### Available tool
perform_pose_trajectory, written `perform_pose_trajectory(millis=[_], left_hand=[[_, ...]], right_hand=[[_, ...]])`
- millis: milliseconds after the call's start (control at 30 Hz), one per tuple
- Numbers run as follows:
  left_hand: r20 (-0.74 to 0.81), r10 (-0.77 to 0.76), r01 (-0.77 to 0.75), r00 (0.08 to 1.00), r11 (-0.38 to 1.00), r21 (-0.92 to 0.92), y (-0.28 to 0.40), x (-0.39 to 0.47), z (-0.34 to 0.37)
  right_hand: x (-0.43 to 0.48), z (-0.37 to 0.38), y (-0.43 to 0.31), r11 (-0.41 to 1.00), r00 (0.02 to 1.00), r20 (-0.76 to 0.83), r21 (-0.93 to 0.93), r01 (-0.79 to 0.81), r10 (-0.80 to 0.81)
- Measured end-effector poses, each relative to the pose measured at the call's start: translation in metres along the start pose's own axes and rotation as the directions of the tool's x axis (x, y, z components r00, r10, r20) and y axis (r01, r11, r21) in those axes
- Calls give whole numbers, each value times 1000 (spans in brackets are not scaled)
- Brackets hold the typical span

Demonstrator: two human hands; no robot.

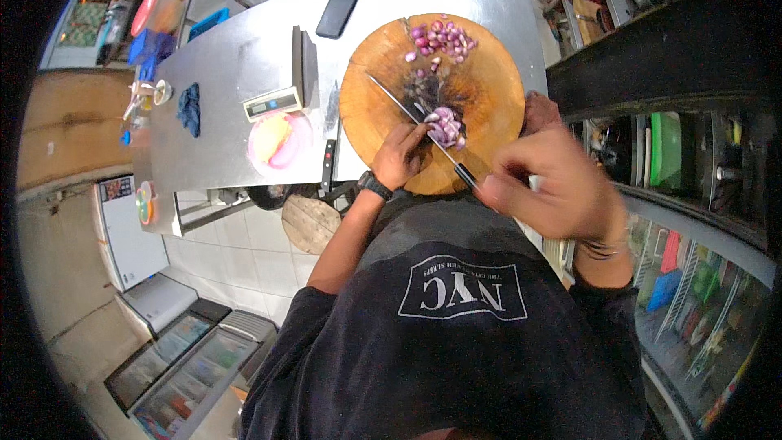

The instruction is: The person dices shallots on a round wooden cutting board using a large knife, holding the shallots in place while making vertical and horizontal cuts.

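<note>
On a round wooden chopping board (489, 73) lies a pile of peeled shallots (445, 40) at the far side, with a few loose ones below it. Nearer me is a heap of cut shallots (446, 127). My right hand (544, 186), slightly blurred, grips the black handle of a kitchen knife (415, 117); its blade slants up and left across the board beside the cut heap. My left hand (401, 156), with a black watch at the wrist, rests at the blade's left side, its fingertips at the cut shallots' left edge. Whether these fingers pinch a piece is hidden.
Left of the board, the steel table (220, 153) carries a digital scale (275, 104), a pink plate with something yellow (281, 140), a second black-handled knife (328, 165), a blue cloth (189, 110) and a phone (338, 12). A wooden stool (310, 223) stands below; shelves flank the right.
</note>
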State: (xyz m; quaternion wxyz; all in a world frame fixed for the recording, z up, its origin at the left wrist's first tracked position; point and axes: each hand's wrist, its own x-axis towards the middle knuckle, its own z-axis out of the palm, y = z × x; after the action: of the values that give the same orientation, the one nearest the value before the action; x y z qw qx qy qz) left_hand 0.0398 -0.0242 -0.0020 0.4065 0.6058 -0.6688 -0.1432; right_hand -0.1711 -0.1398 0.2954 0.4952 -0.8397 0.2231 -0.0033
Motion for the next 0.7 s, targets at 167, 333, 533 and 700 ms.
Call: perform_pose_trajectory(millis=[167, 333, 533, 700], left_hand=[[17, -11, 11, 1000, 1000, 6, 8, 5, -1], [93, -19, 13, 995, 998, 67, 14, 9, -12], [-153, -11, 34, 988, 989, 146, 23, 94, -41], [72, -24, -14, 997, 877, 479, -62, 149, -18]], right_hand=[[6, 102, 115, 895, 930, -213, -273, -352, 301], [19, 150, 173, 934, 941, -97, -126, -335, 325], [21, 157, 176, 935, 939, -170, -149, -323, 298], [18, 148, 158, 926, 946, -215, -239, -291, 242]])
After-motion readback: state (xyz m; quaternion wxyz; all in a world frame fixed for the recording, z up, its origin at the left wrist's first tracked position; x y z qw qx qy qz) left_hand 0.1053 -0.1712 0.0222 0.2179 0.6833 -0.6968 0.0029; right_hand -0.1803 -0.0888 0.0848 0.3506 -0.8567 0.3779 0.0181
